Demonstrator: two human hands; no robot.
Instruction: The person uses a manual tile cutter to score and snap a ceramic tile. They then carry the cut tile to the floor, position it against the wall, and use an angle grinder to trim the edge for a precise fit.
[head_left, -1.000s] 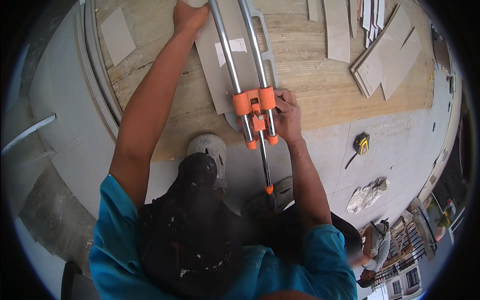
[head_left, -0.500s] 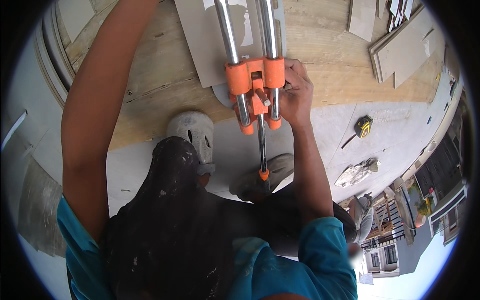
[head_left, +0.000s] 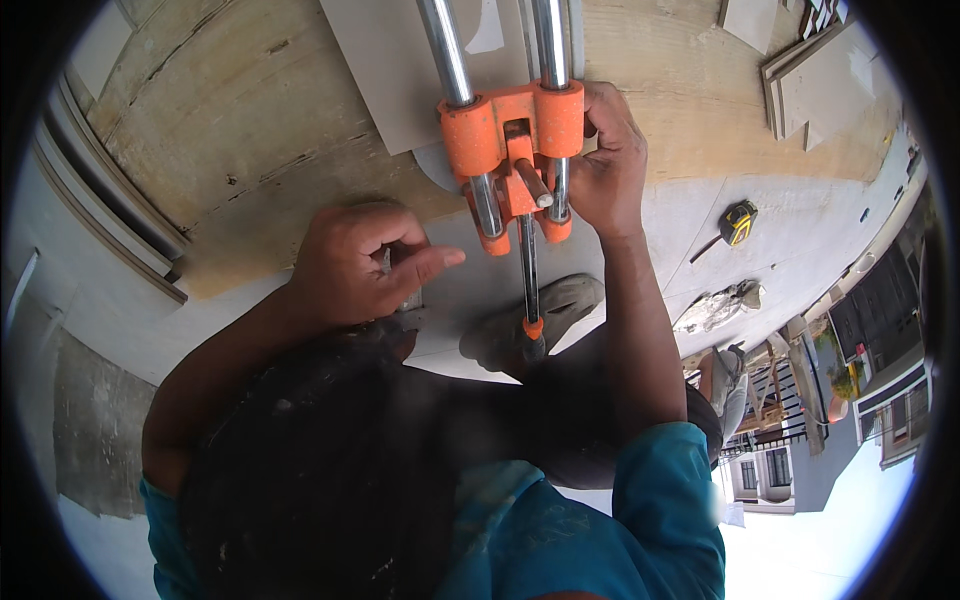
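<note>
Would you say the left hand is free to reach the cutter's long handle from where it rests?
Probably yes: the left hand lies beside the handle, with only bare tile between them.

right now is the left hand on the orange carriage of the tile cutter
No, the left hand rests low on the grey tile, apart from the orange carriage, which the right hand grips.

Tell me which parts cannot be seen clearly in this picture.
- Tile cutter: the far end of its rails is cut off by the top edge of the head view.
- Left hand: its curled fingers hide the small thing it pinches.
- Right hand: its fingertips are hidden behind the orange carriage.
- Tile: its scored line is covered by the rails.
- Tape measure: too small for details.
</note>
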